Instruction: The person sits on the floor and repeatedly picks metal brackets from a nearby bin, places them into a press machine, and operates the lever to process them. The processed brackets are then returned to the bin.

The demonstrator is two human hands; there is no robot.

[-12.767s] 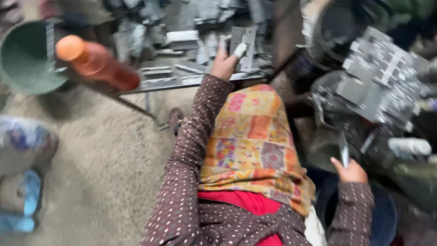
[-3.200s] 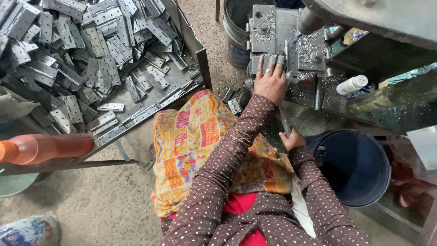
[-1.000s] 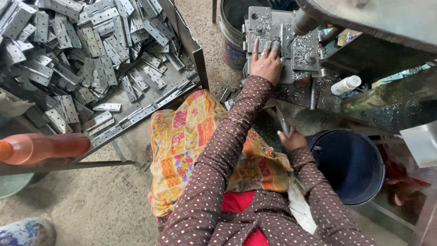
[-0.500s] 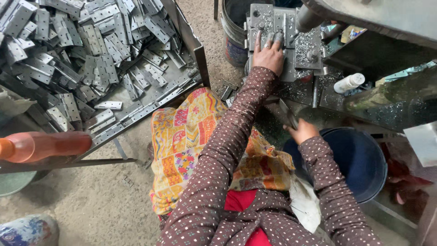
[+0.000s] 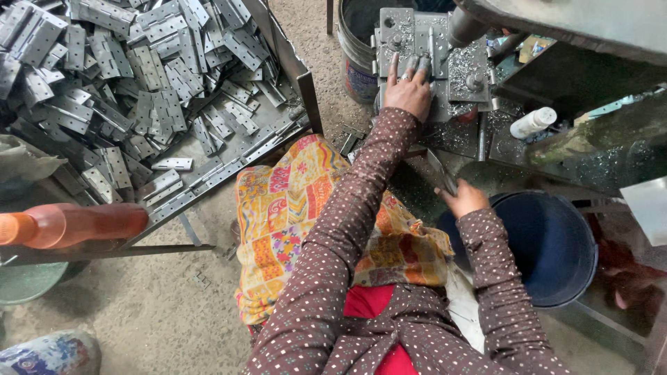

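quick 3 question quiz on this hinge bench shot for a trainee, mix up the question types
1. True or false: the left hand lies flat on the grey metal jig plate of the machine.
2. What does the right hand hold? A) a white plastic bottle B) a thin flat strip of grey metal C) an orange plastic bottle
3. Fill in: the heap of flat grey metal hinges lies in a metal tray on the person's ____ side.

Key
1. True.
2. B. The white plastic bottle lies apart on the machine bed, and the orange plastic bottle lies far left.
3. Left.
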